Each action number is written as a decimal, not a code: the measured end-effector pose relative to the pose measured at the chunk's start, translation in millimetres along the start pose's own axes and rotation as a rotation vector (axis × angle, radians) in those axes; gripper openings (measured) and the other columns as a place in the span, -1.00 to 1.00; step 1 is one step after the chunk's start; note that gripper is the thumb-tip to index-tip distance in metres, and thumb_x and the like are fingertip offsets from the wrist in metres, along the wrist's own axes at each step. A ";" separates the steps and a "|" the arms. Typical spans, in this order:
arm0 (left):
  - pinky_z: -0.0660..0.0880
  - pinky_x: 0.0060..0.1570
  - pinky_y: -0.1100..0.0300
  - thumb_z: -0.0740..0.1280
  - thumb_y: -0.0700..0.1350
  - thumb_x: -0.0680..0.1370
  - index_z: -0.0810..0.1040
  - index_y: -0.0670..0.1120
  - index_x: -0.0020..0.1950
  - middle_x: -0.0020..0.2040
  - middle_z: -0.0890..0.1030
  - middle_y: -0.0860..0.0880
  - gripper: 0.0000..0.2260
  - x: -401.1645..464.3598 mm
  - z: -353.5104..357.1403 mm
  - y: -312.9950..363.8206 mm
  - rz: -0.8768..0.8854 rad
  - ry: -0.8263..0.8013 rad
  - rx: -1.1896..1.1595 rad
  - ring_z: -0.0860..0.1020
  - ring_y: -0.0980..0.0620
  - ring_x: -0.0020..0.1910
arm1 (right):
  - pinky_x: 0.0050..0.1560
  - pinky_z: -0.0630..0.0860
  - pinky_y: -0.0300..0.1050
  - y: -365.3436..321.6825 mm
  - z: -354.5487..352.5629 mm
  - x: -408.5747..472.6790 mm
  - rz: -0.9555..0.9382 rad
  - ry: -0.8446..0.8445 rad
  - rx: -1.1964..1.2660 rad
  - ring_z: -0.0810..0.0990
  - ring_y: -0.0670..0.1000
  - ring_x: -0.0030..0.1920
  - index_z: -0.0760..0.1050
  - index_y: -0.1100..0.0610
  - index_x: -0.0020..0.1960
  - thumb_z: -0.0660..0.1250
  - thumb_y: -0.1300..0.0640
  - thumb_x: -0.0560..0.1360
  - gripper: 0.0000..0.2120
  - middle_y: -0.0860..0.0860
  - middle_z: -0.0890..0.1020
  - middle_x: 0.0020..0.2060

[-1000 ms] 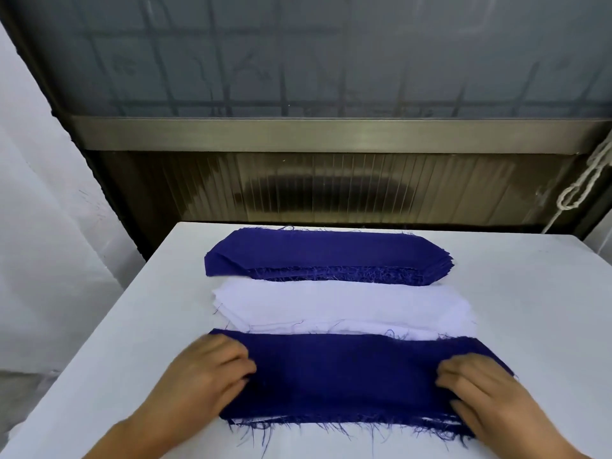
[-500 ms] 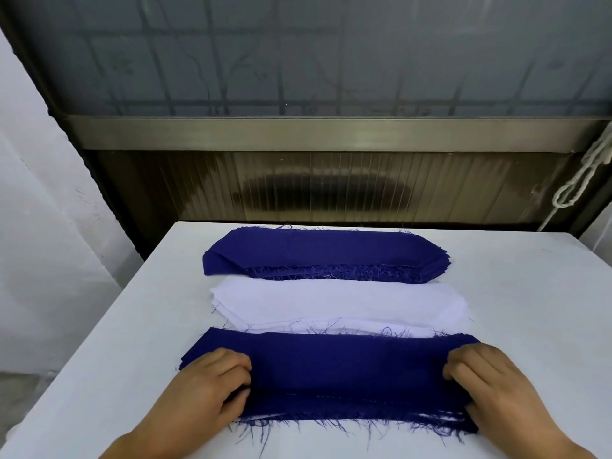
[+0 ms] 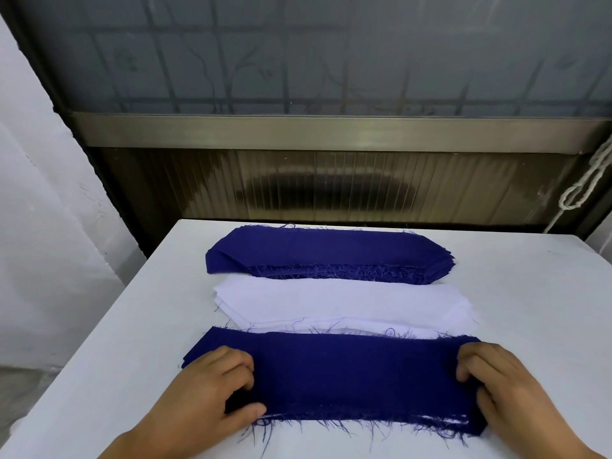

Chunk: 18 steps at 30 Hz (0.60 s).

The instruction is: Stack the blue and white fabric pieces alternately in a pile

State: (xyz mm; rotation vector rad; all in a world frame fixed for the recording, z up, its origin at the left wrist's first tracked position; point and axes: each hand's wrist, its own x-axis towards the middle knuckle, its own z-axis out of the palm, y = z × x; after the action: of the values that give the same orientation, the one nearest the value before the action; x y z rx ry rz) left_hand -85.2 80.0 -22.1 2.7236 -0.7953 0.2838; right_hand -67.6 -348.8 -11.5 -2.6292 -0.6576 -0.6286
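Note:
Nearest me on the white table [image 3: 516,293] lies a pile topped by a dark blue fabric piece [image 3: 357,376], with white edges showing under its frayed near side. My left hand [image 3: 212,389] grips its left end, fingers curled on top and thumb at the near edge. Its right end is held by my right hand [image 3: 496,382] with curled fingers; that thumb is hidden. Behind the pile lies a stack of white pieces [image 3: 341,301], and a stack of blue pieces [image 3: 328,255] sits farther back.
The table's left edge falls off beside a white wall [image 3: 43,226]. Behind the table stands a metal-framed window panel [image 3: 331,134]. A white cord [image 3: 586,183] hangs at the far right.
The top blue piece has been drawn out to the left and now lies flatter and squarer over the near pile. Both hands stay on its ends.

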 end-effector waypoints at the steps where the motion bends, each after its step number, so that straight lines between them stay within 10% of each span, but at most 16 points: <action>1: 0.34 -0.07 0.45 0.35 0.26 0.43 0.49 0.14 -0.22 -0.06 0.48 0.29 -0.78 1.2 -1.7 1.6 -0.018 0.001 -0.004 0.43 0.31 -0.10 | 0.10 0.25 -0.42 0.0 1.4 0.7 0.005 0.001 -0.008 0.42 -0.07 -0.09 0.29 -0.04 -0.13 0.04 0.42 0.10 -0.53 -0.15 0.42 -0.05; 7: 0.40 -0.22 0.38 0.31 0.18 0.47 0.36 0.12 -0.28 -0.17 0.42 0.25 -0.77 10.8 1.9 10.0 -0.067 0.024 -0.005 0.38 0.24 -0.23 | 0.09 0.26 -0.39 6.0 6.1 2.2 0.033 0.164 -0.077 0.44 0.04 -0.05 0.49 0.26 -0.29 -0.10 0.35 0.18 -0.62 -0.07 0.45 -0.06; 18: 0.43 -0.19 0.30 0.32 0.17 0.45 0.39 0.11 -0.27 -0.16 0.40 0.26 -0.79 6.4 9.1 10.6 -0.150 0.012 -0.065 0.40 0.21 -0.19 | 0.12 0.25 -0.35 25.6 -3.9 -7.4 0.066 0.023 -0.139 0.46 0.03 -0.05 0.49 0.20 -0.36 -0.02 0.28 0.34 -0.69 0.09 0.60 -0.17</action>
State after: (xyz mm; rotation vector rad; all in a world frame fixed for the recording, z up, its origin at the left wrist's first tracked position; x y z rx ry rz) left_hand -84.8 65.3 -26.6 2.7001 -0.5825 0.2369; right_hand -61.7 -374.3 -17.8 -2.7542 -0.5360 -0.7070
